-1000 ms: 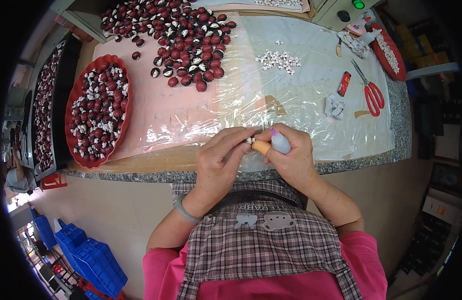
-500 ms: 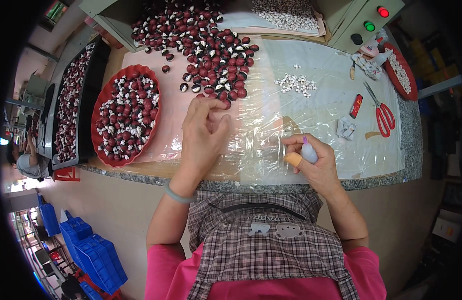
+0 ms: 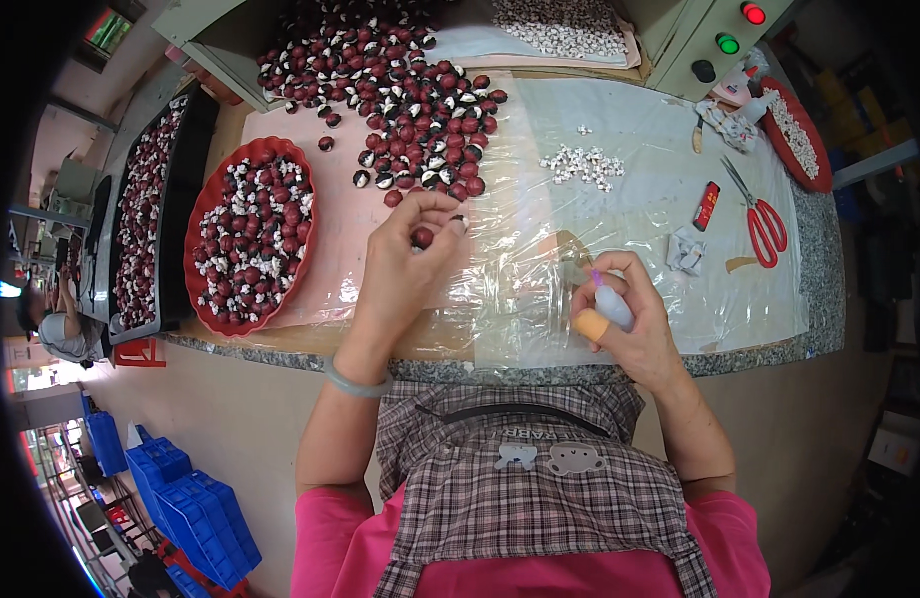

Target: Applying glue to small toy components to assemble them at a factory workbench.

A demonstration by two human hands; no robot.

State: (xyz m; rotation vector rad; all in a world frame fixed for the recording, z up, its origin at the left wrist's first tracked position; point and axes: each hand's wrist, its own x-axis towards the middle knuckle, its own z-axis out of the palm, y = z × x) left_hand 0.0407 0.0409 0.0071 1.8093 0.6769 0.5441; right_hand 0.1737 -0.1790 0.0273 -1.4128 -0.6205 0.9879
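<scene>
At the middle of the frame, the left hand [image 3: 405, 269] pinches a dark red bead [image 3: 422, 237] just below the loose pile [image 3: 400, 90]. Lower right, the right hand [image 3: 629, 324] grips a small bottle [image 3: 607, 304], nozzle angled up-left toward that bead.

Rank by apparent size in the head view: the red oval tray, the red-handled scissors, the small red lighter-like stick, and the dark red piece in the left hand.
1. red oval tray
2. red-handled scissors
3. small red stick
4. dark red piece in the left hand; it looks close to the stick, so that order is unsure.
</scene>
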